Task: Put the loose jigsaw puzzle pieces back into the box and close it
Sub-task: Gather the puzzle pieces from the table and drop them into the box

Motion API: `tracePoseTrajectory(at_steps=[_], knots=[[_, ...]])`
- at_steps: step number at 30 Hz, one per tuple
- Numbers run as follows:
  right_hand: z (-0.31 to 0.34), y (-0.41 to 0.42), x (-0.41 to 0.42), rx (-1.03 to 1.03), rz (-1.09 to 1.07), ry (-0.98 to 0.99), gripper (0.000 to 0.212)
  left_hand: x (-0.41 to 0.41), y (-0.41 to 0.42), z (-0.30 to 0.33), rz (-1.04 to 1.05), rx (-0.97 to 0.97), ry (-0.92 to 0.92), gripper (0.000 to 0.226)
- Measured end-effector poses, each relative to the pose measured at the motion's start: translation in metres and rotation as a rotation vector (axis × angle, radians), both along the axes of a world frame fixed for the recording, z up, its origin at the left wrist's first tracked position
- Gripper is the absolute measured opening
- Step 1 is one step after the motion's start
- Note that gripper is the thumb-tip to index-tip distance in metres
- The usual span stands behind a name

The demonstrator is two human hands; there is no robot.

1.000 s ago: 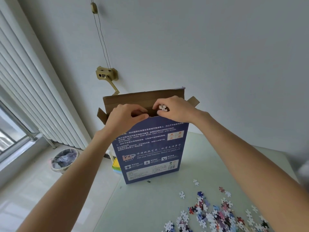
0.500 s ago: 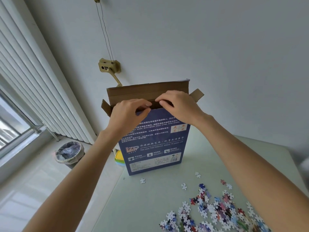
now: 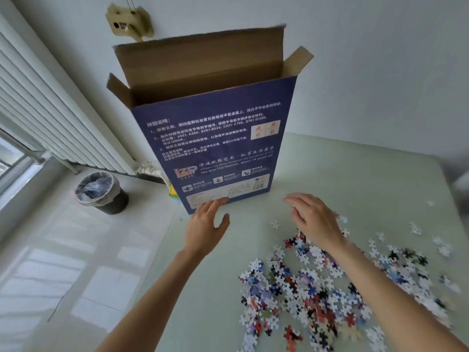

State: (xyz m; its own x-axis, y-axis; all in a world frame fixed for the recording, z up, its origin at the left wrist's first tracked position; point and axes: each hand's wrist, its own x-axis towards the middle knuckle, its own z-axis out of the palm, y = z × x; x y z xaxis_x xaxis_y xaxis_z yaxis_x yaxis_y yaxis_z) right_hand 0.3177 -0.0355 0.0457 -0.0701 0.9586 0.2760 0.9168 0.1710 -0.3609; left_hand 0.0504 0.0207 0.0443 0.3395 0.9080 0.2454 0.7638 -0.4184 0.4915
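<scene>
Left hand (image 3: 206, 226): fingers straight and spread, holding nothing; the fingertips (image 3: 220, 200) reach the lower front edge of the box, though contact cannot be confirmed through motion blur. Right hand (image 3: 313, 221): fingers relaxed and slightly bent, holding nothing, poised over the near edge of the loose pieces.

Box (image 3: 213, 146): stands upright on the table, blue printed face toward the camera, white text and a logo legible in part. Its top is open: the long brown lid flap (image 3: 200, 59) stands up at the rear and the two small side flaps angle outward. The interior is not visible from this angle.

Puzzle pieces (image 3: 312, 293): a loose heap, mixed white and coloured, lies on the table in front of and to the right of the box, under and beyond the right forearm. Stray single pieces lie scattered further right.

Table (image 3: 203, 301): pale green, smooth surface, its left edge running beside the left forearm.

Room: white wall behind the box, with a beige wall fitting (image 3: 129, 22) above it. A white radiator (image 3: 50, 115) runs along the left. A dark waste bin (image 3: 101, 193) with a plastic liner stands on the pale tiled floor (image 3: 63, 262), which reflects window light.
</scene>
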Motion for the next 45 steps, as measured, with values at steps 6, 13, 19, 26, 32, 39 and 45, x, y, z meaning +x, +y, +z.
tracePoseTrajectory(at_steps=[6, 13, 19, 26, 32, 39, 45], knots=[[-0.08, -0.001, 0.03, -0.559, -0.231, -0.027, 0.066, 0.014, -0.009, -0.095, 0.212, -0.399, 0.361, 0.071], [-0.096, -0.022, 0.019, -0.677, 0.025, -0.153, 0.067, 0.063, -0.041, -0.106, 0.003, -0.402, 0.288, 0.071], [-0.09, -0.113, 0.005, -0.602, 0.098, -0.044, 0.062, 0.127, -0.079, -0.1, -0.378, -0.431, 0.286, 0.063], [-0.054, -0.161, 0.07, -0.348, -0.075, 0.32, 0.033, 0.146, -0.127, -0.074, -0.587, -0.479, 0.184, 0.046], [-0.044, -0.167, 0.176, -0.155, -0.435, 0.263, 0.025, 0.191, -0.071, -0.064, -0.452, -0.327, 0.168, 0.043], [-0.098, -0.169, 0.289, -0.404, -0.638, 0.123, 0.056, 0.256, -0.038, -0.101, -0.421, -0.3, 0.405, 0.073], [-0.118, -0.142, 0.287, -0.547, -0.686, 0.049, 0.065, 0.28, -0.039, -0.116, -0.52, -0.269, 0.457, 0.069]])
